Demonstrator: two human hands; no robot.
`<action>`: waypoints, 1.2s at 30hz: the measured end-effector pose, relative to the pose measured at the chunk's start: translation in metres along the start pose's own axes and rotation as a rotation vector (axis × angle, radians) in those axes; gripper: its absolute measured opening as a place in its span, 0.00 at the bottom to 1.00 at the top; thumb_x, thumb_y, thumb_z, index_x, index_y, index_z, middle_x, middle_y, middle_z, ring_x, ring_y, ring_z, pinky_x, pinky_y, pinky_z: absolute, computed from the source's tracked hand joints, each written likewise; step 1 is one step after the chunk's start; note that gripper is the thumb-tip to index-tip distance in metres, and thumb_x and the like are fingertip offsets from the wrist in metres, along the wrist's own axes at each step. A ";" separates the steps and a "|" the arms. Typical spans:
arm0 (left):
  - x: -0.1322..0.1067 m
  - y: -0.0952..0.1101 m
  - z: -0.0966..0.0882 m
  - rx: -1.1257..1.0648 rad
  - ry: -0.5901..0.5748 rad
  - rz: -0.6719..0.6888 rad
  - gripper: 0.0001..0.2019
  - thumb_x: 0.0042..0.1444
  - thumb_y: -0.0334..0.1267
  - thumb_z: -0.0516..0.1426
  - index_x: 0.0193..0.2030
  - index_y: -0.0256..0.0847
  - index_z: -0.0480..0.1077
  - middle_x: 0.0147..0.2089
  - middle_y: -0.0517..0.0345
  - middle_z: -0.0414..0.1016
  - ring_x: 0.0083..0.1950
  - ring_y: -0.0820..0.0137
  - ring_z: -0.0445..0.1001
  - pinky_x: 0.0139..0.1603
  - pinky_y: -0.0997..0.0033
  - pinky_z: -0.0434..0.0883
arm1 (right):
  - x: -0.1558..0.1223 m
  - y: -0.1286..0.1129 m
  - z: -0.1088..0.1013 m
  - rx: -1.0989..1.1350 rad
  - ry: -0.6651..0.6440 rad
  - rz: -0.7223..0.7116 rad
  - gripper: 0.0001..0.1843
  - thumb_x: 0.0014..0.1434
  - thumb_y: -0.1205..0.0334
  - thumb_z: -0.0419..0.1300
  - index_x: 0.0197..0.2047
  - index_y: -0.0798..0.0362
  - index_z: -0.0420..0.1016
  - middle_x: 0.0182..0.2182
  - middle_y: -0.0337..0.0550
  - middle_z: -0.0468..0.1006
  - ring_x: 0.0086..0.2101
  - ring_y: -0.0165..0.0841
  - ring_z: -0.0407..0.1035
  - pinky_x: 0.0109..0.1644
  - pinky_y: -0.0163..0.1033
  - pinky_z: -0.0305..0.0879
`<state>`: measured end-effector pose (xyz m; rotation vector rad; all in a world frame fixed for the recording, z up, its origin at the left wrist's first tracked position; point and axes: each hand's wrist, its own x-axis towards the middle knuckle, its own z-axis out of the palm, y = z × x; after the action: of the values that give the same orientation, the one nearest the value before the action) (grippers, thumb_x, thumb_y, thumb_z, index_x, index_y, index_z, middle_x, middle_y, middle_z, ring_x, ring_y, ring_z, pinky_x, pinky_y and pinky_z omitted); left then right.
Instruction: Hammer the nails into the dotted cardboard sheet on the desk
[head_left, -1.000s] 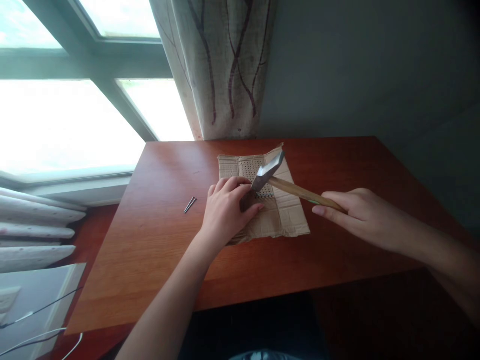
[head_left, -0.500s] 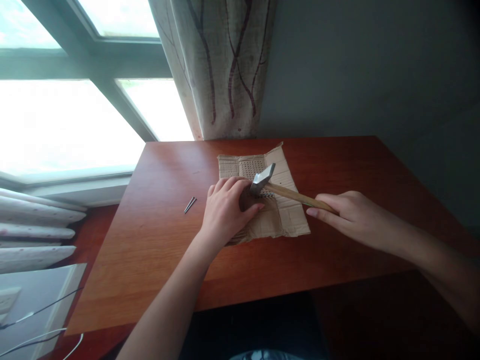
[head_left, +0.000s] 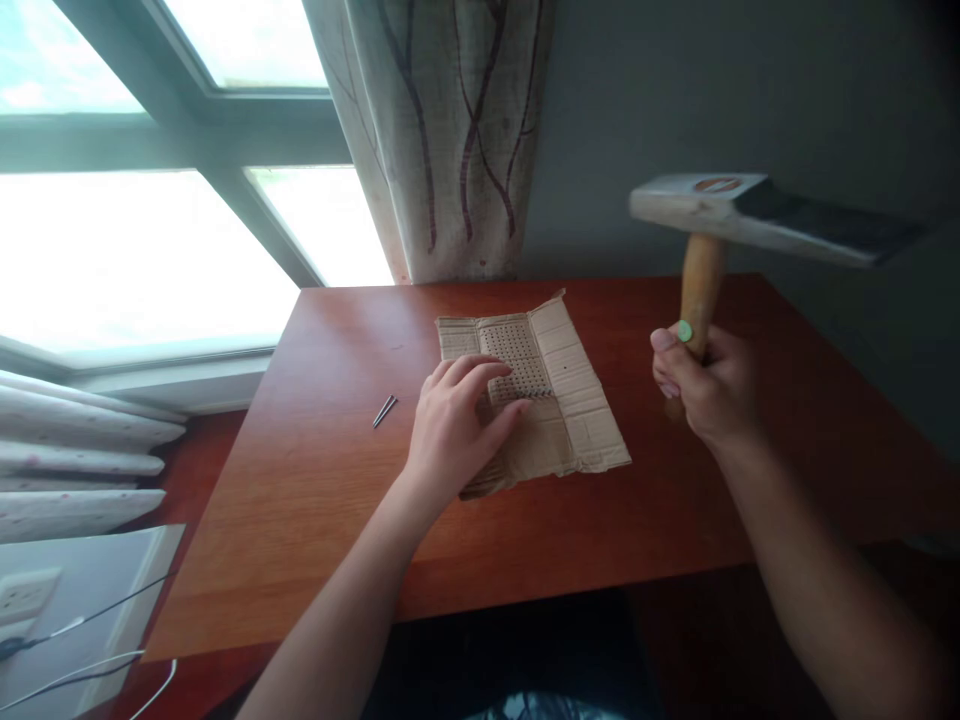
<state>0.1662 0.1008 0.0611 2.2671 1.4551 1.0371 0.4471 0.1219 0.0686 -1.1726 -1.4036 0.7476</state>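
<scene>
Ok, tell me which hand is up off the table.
The right hand, gripping the hammer in the air; the left hand lies on the cardboard.

Left hand (head_left: 454,425) flat, right fist (head_left: 705,390) high

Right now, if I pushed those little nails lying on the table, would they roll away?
Probably a bit. The nails look like thin metal, lying loose on the smooth table, so a nudge would likely slide or roll them. They seem light, being so small. The left hand rests on the cardboard; the right hand grips the hammer, so nothing pins them.
</scene>
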 end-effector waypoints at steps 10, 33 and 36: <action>-0.025 -0.077 -0.066 0.345 -0.045 -0.396 0.10 0.58 0.41 0.58 0.43 0.43 0.77 0.38 0.57 0.82 0.35 0.66 0.78 0.36 0.68 0.68 | 0.034 0.027 0.038 0.278 0.200 -0.071 0.30 0.59 0.42 0.65 0.20 0.49 0.55 0.13 0.29 0.54 0.12 0.23 0.50 0.14 0.35 0.45; -0.015 -0.101 -0.057 0.758 -0.516 -0.576 0.19 0.62 0.48 0.48 0.44 0.47 0.80 0.44 0.45 0.82 0.40 0.50 0.78 0.32 0.63 0.64 | 0.024 0.046 0.035 0.290 0.264 -0.055 0.35 0.57 0.36 0.64 0.18 0.49 0.51 0.12 0.30 0.53 0.13 0.22 0.48 0.14 0.34 0.43; -0.011 -0.098 -0.056 0.785 -0.552 -0.596 0.19 0.61 0.46 0.48 0.43 0.47 0.80 0.43 0.44 0.82 0.40 0.49 0.78 0.32 0.62 0.65 | 0.023 0.047 0.035 0.279 0.272 -0.032 0.35 0.57 0.35 0.64 0.18 0.49 0.51 0.12 0.29 0.52 0.13 0.23 0.47 0.14 0.33 0.42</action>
<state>0.0577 0.1280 0.0422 2.0032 2.2602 -0.3797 0.4273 0.1642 0.0262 -0.9893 -1.0527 0.7067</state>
